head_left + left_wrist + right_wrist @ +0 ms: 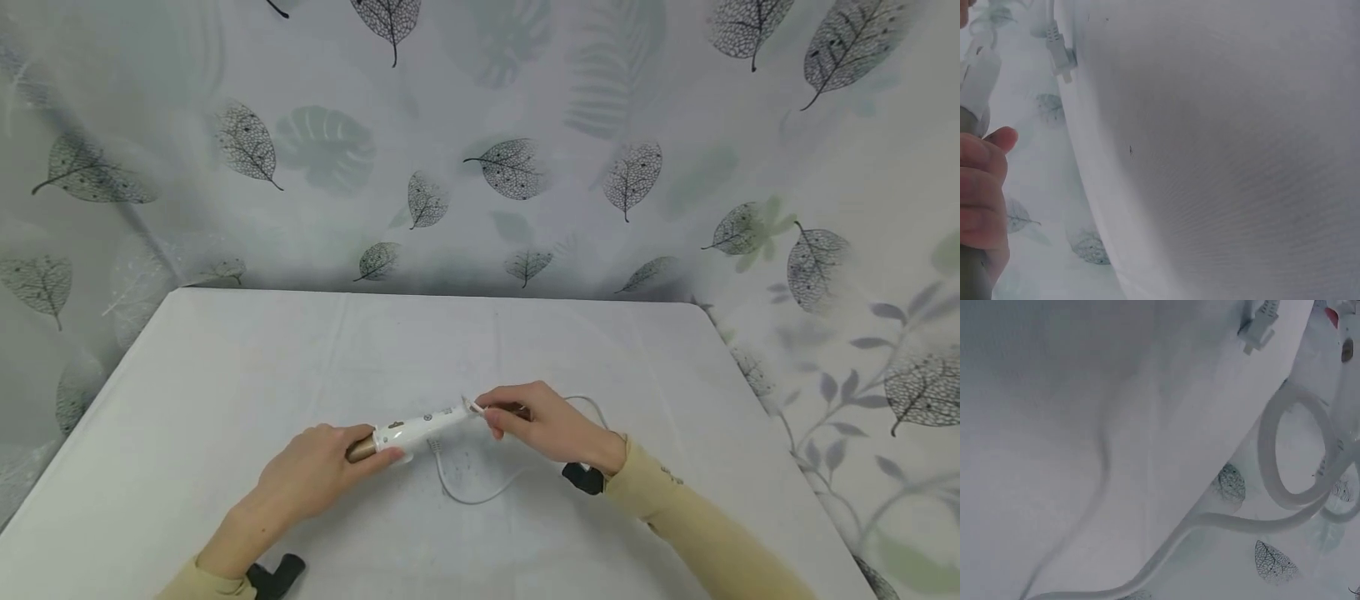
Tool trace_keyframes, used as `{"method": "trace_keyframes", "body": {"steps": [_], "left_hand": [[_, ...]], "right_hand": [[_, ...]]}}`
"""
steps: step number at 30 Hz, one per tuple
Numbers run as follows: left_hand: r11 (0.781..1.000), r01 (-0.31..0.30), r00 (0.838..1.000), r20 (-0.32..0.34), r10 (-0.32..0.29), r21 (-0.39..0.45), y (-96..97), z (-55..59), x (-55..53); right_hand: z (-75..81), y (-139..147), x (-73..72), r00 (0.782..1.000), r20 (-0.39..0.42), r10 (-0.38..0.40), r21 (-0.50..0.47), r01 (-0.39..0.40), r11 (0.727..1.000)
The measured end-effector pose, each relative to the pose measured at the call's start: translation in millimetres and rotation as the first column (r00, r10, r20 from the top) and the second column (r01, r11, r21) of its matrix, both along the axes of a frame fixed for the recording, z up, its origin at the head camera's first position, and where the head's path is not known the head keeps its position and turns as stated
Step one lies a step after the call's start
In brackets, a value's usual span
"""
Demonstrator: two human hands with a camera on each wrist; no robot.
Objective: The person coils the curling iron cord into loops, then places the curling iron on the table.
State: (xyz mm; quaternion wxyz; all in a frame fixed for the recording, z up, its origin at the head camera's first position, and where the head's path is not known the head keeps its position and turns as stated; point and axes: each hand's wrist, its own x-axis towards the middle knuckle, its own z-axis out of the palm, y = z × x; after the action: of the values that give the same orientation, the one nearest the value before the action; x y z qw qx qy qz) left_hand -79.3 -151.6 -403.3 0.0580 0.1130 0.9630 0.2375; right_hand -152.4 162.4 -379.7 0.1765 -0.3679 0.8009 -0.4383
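A white curling iron [420, 429] with a gold barrel and small buttons along its handle is held slantwise above the table. My left hand [311, 471] grips it by the barrel; in the left wrist view the curled fingers [982, 187] wrap around that part. At the handle's far end, my right hand [543, 421] pinches the white cord between thumb and fingertips. Loops of the cord [1269, 447] hang beside the handle in the right wrist view. Its two-pin plug [1060, 56] lies on the table just below the handle.
A white-covered table [247, 358] spreads under both hands. Behind it and at the sides hangs a leaf-patterned curtain [450, 108]. Black straps with camera mounts [583, 477] sit at the wrists. A stretch of cord [480, 502] curves over the cloth.
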Motion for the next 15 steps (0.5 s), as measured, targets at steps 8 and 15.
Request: {"method": "trace_keyframes", "body": {"steps": [8, 15], "left_hand": [[0.998, -0.055, 0.998, -0.033, 0.054, -0.034, 2.3, 2.0, -0.1], [0.996, -0.088, 0.994, -0.062, 0.087, -0.009, 3.5, 2.5, 0.3]], "right_hand": [[-21.2, 3.0, 13.5, 0.999, 0.042, -0.006, -0.176, 0.013, 0.984], [-30.2, 10.5, 18.2, 0.990, 0.139, -0.004, -0.255, 0.039, 0.966]]}}
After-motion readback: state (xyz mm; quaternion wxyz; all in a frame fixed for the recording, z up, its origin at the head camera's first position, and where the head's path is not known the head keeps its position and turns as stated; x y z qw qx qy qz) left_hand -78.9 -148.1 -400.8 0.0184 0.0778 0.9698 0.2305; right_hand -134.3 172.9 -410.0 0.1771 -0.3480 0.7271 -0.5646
